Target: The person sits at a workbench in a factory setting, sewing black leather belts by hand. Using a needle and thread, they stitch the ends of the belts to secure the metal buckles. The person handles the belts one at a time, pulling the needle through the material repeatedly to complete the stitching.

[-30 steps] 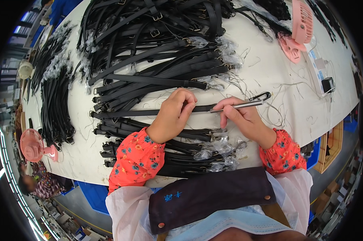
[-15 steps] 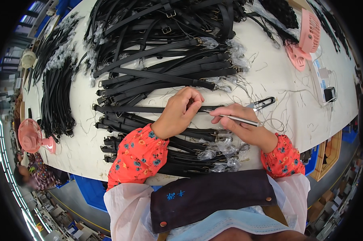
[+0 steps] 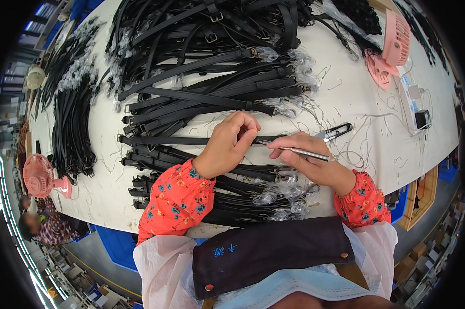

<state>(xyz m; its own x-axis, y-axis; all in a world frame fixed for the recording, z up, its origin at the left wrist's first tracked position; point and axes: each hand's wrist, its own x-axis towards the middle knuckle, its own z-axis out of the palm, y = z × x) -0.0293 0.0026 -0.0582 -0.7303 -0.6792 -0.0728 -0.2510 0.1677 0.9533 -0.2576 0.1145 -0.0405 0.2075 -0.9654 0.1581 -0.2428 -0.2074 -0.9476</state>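
A black leather strap [image 3: 176, 139] with a buckle at its left end lies crosswise on the table beneath both my hands. My left hand [image 3: 227, 143] is closed above this strap, thumb and forefinger brought together; what they pinch, if anything, is too small to make out. My right hand [image 3: 314, 160] grips a slim silver pen-like tool [image 3: 308, 153], its tip pointing left at the strap near my left fingertips. More black straps [image 3: 212, 98] are stacked beyond my hands, and others [image 3: 232, 198] lie closer to me, ends wrapped in clear plastic.
A pair of thread snips [image 3: 338, 133] lies right of my right hand. Pink fans [image 3: 397, 41] [image 3: 38, 175] stand at both sides. Other items are a power strip [image 3: 411, 100], loose threads [image 3: 363, 149], a strap bundle [image 3: 73, 129] and a big strap heap [image 3: 212, 26]. Another person [image 3: 52, 224] sits at far left.
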